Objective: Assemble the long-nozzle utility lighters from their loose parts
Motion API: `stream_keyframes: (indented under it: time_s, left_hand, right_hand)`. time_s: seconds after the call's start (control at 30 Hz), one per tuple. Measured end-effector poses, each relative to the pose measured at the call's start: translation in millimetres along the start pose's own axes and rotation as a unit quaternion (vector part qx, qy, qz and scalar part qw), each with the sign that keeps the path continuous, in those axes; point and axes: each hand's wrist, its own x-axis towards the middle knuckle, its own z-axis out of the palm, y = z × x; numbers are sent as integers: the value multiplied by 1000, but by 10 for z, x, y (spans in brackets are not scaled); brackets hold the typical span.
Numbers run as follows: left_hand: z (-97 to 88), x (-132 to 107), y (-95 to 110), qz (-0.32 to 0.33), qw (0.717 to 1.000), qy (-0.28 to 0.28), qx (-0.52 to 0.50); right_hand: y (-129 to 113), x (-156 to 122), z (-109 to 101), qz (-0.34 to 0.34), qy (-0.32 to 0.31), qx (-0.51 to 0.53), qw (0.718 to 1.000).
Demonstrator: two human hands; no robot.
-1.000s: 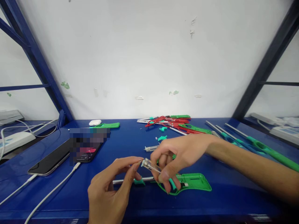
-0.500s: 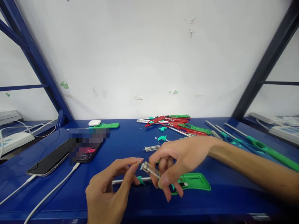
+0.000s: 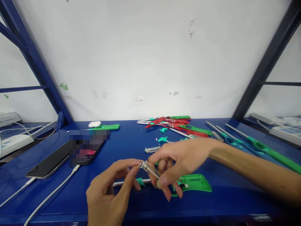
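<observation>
A clear lighter fuel tank (image 3: 151,169) is in my right hand (image 3: 175,164), gripped between thumb and fingers and tilted with its valve end up to the left. At that end, the thumb and forefinger of my left hand (image 3: 115,185) are pinched together on something too small to make out. Beneath both hands lies a green lighter half-shell (image 3: 196,183) with a metal rod (image 3: 147,181) and a teal trigger piece (image 3: 140,181). The right hand covers part of the shell.
Behind my hands lie another clear tank (image 3: 152,149) and teal pieces (image 3: 162,139). Farther back is a pile of red and green lighter shells (image 3: 169,122). Several long lighters (image 3: 255,144) lie at right. Two phones (image 3: 50,160) with white cables (image 3: 54,190) are at left.
The tiny piece at my left fingertips now meets the tank's valve end, where a small gap showed before. The right hand and tank have shifted slightly left and up.
</observation>
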Motion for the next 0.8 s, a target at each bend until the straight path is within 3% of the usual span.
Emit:
stream_keyframes:
  time_s: [0.43, 0.67, 0.8]
  left_hand:
    - [-3, -1, -82, 22, 999, -16, 23]
    - [-72, -22, -156, 143, 981, -36, 126]
    - [-91, -44, -194, 197, 965, -19, 174]
  right_hand:
    - [3, 5, 28, -2, 9, -29, 1000]
    - [-61, 12, 79, -13, 23, -82, 996]
    - [-53, 17, 102, -41, 22, -83, 995]
